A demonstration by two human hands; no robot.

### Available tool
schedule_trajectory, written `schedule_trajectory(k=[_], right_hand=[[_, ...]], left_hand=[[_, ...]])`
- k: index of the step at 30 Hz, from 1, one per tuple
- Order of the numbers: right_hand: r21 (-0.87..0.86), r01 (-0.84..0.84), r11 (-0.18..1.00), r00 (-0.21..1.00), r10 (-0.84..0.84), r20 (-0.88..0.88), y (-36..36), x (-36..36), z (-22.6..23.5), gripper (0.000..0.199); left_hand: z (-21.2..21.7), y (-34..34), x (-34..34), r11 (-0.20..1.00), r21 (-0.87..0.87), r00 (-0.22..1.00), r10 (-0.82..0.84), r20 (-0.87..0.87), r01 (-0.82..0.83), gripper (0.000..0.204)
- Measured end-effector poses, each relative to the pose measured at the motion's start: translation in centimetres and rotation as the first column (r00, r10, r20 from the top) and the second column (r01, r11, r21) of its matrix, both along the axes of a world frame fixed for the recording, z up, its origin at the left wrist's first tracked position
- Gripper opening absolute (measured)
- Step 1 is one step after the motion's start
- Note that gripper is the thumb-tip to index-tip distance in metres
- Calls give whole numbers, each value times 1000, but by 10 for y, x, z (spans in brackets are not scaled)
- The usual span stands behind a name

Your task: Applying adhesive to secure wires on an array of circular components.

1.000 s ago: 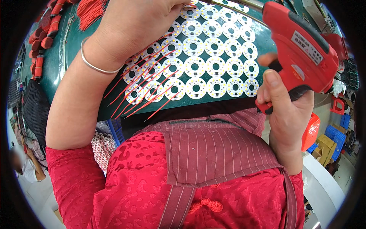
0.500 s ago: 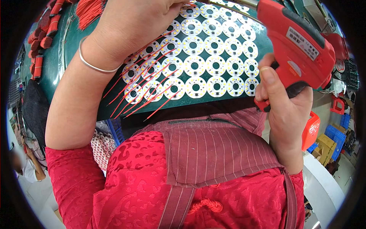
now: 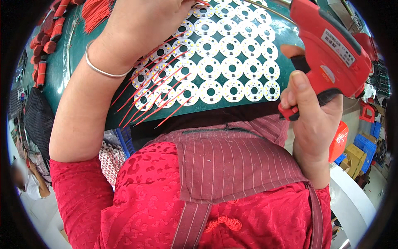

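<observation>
Over green tabletop (image 3: 85, 45), gripping red soldering gun (image 3: 331, 50) at right with right hand (image 3: 316, 99). Can't tell finger closure of left hand (image 3: 151, 18), cropped at far edge. Could skew round LED boards (image 3: 223, 47), rowed mid-table, by brushing red wires (image 3: 174, 113) laid across at left.

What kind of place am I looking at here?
Probably a small electronics workshop or assembly line: rows of white ring-shaped circuit boards lie on a green worktop, bundles of red wire sit toward its left edge, and the right hand grips a red soldering tool.
</observation>
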State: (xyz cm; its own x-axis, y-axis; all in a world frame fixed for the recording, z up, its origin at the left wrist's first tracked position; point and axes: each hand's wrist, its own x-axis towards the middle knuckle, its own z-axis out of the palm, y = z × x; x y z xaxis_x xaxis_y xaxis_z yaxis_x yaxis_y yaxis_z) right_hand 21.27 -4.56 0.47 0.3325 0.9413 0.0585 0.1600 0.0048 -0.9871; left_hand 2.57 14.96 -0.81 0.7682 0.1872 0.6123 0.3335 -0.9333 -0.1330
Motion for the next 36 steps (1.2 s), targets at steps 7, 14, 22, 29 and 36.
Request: schedule_trajectory(k=[7, 14, 22, 29, 36], right_hand=[[18, 29, 999, 999, -29, -15, -4, -8, 3, 34], [-7, -8, 1000, 1000, 7, -23, -16, -5, 0, 33], [5, -21, 1000, 1000, 21, -23, -16, -11, -1, 29], [-22, -49, 999, 997, 48, -53, -16, -10, -8, 25], [60, -12, 998, 1000, 13, -23, -9, -18, -7, 21]], left_hand=[[11, -3, -6, 995, -97, 999, -13, 49, 17, 7], [22, -19, -7, 982, -158, 995, -93, 43, 98, 6], [7, -25, -12, 975, -216, 999, 50, 8, -47, 7], [-1, -17, -13, 976, -204, 995, -60, 85, 76, 7], [1, -17, -16, 989, -146, 999, -35, 16, 37, 7]])
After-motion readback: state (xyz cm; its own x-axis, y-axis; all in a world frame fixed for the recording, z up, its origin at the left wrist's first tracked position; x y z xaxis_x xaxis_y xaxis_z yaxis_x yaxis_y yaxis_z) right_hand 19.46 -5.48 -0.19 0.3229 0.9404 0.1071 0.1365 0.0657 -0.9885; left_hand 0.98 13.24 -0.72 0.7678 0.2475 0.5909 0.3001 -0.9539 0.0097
